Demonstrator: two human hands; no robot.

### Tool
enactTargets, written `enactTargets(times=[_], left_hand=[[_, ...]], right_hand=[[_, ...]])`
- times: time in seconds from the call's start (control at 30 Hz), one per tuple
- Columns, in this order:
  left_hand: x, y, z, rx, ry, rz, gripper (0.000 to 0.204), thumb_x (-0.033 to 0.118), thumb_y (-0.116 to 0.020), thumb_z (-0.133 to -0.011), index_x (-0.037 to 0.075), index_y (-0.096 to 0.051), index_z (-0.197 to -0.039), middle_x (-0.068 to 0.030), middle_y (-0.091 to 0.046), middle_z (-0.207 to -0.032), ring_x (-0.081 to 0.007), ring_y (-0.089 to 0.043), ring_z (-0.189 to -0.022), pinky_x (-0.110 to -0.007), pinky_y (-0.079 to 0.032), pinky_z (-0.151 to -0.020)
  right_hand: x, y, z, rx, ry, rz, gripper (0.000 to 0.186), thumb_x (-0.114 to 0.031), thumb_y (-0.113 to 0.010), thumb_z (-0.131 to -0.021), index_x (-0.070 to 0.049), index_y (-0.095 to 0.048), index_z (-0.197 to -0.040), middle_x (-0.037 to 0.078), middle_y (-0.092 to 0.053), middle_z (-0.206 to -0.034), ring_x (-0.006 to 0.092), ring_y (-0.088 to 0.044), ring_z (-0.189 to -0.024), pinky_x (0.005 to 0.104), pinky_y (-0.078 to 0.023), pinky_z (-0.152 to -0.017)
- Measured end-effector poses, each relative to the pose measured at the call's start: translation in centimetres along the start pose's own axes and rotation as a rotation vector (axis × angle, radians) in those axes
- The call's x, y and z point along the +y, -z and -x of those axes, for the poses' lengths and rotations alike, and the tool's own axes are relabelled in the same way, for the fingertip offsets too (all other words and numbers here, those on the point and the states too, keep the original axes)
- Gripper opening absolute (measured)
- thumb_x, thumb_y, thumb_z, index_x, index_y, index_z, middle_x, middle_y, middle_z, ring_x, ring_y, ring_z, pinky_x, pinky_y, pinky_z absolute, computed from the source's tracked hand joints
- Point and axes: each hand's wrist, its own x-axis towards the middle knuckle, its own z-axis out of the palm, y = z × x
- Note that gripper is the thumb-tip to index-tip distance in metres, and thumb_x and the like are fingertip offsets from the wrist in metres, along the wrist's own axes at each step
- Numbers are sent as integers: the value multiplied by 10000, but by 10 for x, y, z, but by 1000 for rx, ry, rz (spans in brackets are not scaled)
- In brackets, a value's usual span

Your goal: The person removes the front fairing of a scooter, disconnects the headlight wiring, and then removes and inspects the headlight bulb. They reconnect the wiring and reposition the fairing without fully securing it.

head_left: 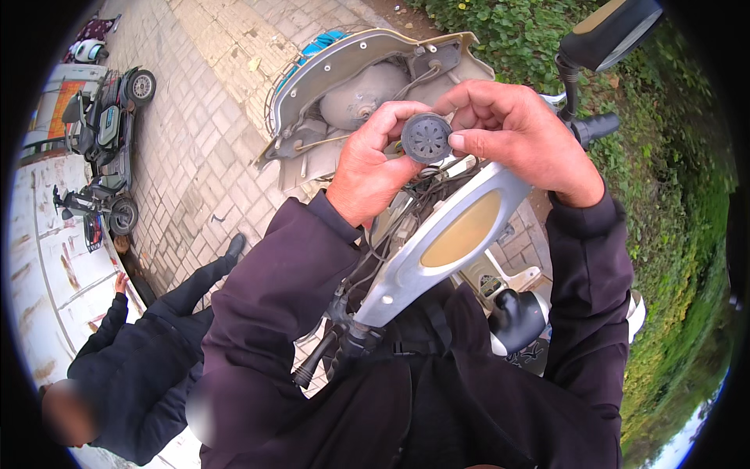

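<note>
A small round dark-grey speaker [426, 138] with a slotted face is held up over the scooter's front end. My left hand [369, 168] grips it from the left, fingers and thumb closed around its side. From the right, my right hand [522, 129] has its fingers curled and its thumb pressed at the speaker's rim. Just below lies the silver handlebar cover [391, 285] with a tan oval panel, tilted across the handlebars. Loose dark wires [380, 252] run beside it under my left wrist. The speaker's back is hidden.
Beyond my hands stands a detached-looking front fairing [336, 59], its inner side toward me. A mirror [609, 35] and grip [598, 127] stick out at right, near hedges [656, 195]. At left, a person in dark clothes [148, 367] stands on paving near parked scooters [109, 125].
</note>
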Motion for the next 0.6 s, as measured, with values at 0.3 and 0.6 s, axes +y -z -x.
enactTargets(times=[0.3,0.6], left_hand=[[1,1,-2,-26,-34,-36,530,-107,-678,-909,28,-564,-1408,-63,-675,-1289,-156,-646,-1229,-328,-506,-1087],[0,3,-3,-30,-41,-95,511,-99,-661,-921,19,-558,-1408,-70,-683,-1263,-146,-654,-1194,-313,-530,-1038]], right_hand=[[1,4,-4,-24,-42,11,294,16,-664,-998,46,-660,-1290,14,-740,-984,53,-665,-886,240,-535,-812],[5,5,-5,2,-78,30,299,32,-645,-983,44,-660,-1282,29,-733,-968,79,-684,-887,258,-552,-808]])
